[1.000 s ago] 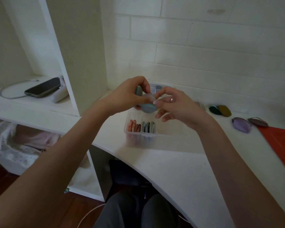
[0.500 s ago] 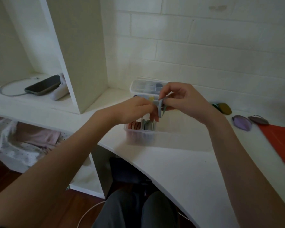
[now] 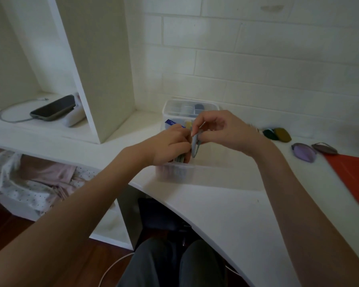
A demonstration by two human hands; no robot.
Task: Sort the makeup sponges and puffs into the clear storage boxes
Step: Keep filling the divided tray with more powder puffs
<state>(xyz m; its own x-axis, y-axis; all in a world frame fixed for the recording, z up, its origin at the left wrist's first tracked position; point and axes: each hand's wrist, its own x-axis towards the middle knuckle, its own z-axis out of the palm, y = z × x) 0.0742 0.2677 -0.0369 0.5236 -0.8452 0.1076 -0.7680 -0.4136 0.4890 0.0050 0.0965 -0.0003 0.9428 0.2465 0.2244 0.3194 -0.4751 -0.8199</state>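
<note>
Grey puff over the clear box
Right hand (image 3: 222,129) pinches the thin grey puff (image 3: 194,146) edge-on above the clear box (image 3: 195,172); at nine o'clock, left hand (image 3: 170,146) curls, fingers hidden inside.

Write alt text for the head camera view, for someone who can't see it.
Over a clear storage box on a white desk, the right hand pinches a grey-blue puff edge-on beside the left hand. Four more puffs lie to the right.

Both forearms extended forward and converging at centre. Left hand (image 3: 170,147) knuckles-up, fingers curled downward, fingertips hidden; grip cannot be told. Right hand (image 3: 222,129) raised slightly higher, wrist bent, thumb and fingers pinching a thin grey puff (image 3: 194,146) held on edge.
</note>
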